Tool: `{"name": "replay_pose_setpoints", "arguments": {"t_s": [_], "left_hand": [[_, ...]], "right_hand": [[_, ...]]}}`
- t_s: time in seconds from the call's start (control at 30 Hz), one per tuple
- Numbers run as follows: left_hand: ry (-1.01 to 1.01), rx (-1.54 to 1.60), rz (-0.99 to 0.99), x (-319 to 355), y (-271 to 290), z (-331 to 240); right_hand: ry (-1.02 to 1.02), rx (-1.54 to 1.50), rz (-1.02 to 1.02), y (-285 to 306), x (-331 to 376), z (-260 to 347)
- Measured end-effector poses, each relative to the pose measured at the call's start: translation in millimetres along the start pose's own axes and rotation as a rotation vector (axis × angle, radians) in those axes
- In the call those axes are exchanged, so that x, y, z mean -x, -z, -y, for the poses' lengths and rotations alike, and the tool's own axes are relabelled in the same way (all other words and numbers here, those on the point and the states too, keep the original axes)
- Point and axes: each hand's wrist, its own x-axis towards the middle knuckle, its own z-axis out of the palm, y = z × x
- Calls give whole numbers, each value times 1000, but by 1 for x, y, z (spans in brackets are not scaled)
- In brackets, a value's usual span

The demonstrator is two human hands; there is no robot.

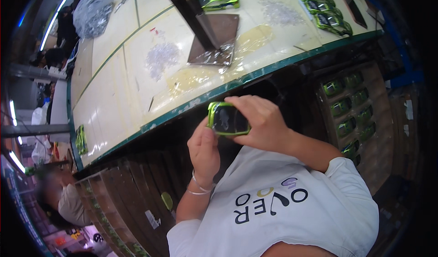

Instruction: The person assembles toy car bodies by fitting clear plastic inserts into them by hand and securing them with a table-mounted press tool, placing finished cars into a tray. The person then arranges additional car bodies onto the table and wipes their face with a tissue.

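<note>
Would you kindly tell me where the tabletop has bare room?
The tabletop looks mostly bare between the left-end green item and the left heap of clear bits. It is crowded at the brown plate and around the right-end green packs.

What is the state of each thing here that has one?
Green-rimmed case, held, dark face showing
Left hand, holding the case's left end
Right hand, gripping its right end
Clear small pieces, scattered on table
Green cases at right, lined in columns
Tube light, lit

A lit tube lamp [53, 24] was recorded at upper left; a co-worker's pale sleeve [73, 207] was noted at lower left.
</note>
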Motion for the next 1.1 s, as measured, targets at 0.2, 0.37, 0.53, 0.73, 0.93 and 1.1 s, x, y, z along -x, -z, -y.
{"name": "replay_pose_setpoints", "arguments": {"t_s": [0.2, 0.37, 0.53, 0.73, 0.93, 1.1], "left_hand": [[121, 165, -60, 0, -10, 5], [203, 251, -37, 1, 3, 9], [217, 229, -73, 0, -3, 14], [202, 206, -76, 0, -1, 17], [201, 207, -76, 2, 1, 17], [193, 226, -76, 6, 6, 15]], "right_hand": [[-225, -151, 226, 14, 14, -17], [-330, 223, -388, 55, -22, -101], [-675, 432, -206, 84, -64, -143], [-659, 449, -94, 80, -74, -155], [-496, 246, -57, 85, -64, -157], [-656, -622, -283, 85, -58, -144]]}}
